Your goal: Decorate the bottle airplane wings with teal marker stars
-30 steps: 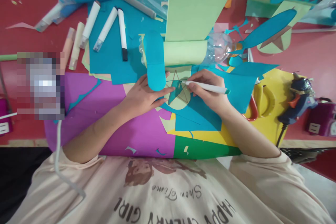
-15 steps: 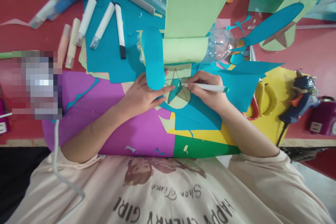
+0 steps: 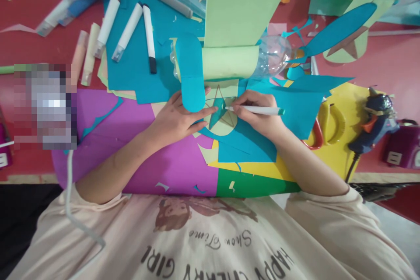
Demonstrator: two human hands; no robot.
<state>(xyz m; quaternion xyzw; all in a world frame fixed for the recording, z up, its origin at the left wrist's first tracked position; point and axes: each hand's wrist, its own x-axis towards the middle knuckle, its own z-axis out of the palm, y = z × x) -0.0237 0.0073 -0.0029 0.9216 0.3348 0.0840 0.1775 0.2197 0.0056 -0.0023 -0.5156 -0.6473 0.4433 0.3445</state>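
Craft work area. The red desk (image 3: 387, 65) is covered with overlapping coloured paper sheets (image 3: 131, 140) and teal paper offcuts (image 3: 297, 30). Loose markers (image 3: 127, 33) lie at the far left. A hot-glue gun (image 3: 377, 118) and scissors (image 3: 323, 127) lie at the right. A clear plastic bottle (image 3: 274, 57) wrapped in paper lies at the centre.

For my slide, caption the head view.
Right hand, holding a marker, colours a star on a green disc; left hand steadies it.

The person wears a pale peach short-sleeved T-shirt (image 3: 210, 240) — brown cartoon print, dark lettering — crossed by a thin white cable (image 3: 68, 192).
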